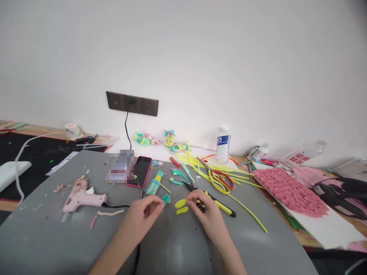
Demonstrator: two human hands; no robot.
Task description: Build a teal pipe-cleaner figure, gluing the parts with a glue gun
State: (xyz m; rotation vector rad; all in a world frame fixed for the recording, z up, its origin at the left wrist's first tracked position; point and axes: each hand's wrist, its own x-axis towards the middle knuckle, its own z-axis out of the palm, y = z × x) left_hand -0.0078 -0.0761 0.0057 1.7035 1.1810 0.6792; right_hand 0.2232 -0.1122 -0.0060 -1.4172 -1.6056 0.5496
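My right hand [203, 204] pinches a flat yellow oval [180, 203], apparently coiled pipe cleaner, by its right end. Just below it lies a second yellow oval [182, 210] on the grey table. At the fingertips of my left hand [146, 210], closed thumb to finger, is a small teal pipe-cleaner piece [166, 199]. Black-and-yellow pliers [220, 205] lie partly under my right hand. Beyond my hands are a teal, blue and yellow pipe-cleaner bundle [155, 183] and another small teal piece [177, 172] with a curved tail.
A pink glue gun [83, 200] lies left, its black cord running toward my left wrist. Yellow pipe cleaners [235, 175], scissors [216, 181], a phone [142, 170] and a white bottle [222, 145] stand or lie farther back. Pink braided material [291, 191] is at right.
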